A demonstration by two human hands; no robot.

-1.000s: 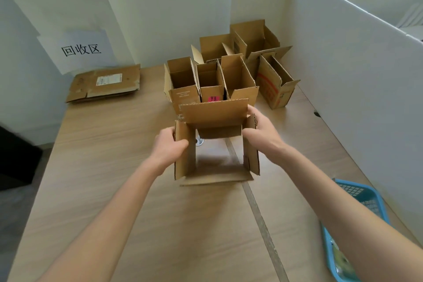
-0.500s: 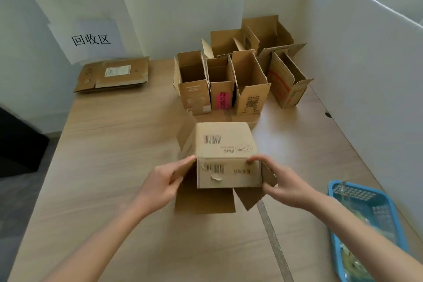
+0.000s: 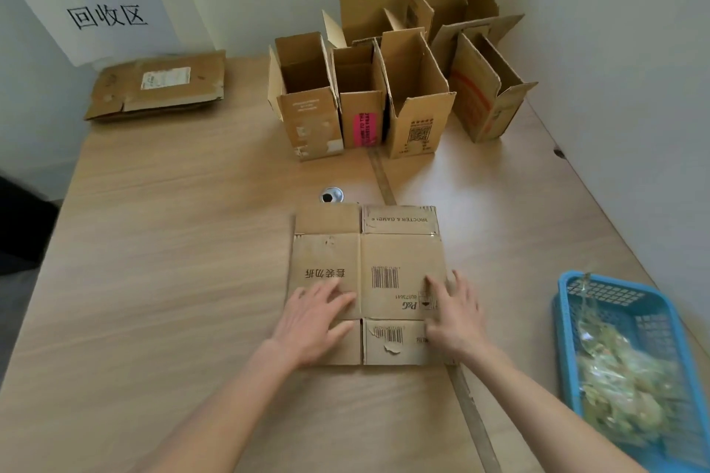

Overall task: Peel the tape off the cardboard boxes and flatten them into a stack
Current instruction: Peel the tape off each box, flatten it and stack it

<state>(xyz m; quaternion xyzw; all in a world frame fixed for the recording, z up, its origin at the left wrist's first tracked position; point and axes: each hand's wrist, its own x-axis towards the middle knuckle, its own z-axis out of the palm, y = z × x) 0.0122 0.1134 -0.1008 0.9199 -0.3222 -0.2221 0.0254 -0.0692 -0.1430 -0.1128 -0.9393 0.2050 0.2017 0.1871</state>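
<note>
My left hand (image 3: 313, 323) and right hand (image 3: 455, 317) lie palm-down, fingers spread and straight, pressing the flattened P&G box (image 3: 365, 280) on the wooden table (image 3: 173, 261) before me. Risk: once released, the creases may spring up. Carried to the flat stack (image 3: 157, 86) far left, loose flaps could catch on the upright boxes (image 3: 361, 96).

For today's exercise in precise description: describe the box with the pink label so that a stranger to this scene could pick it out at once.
Start at the far right corner of the wooden table, where open cardboard boxes stand upright. In the front row of three, take the middle, narrowest box. It alone bears a bright pink label on its near face; its right neighbour shows a QR code instead.
</note>
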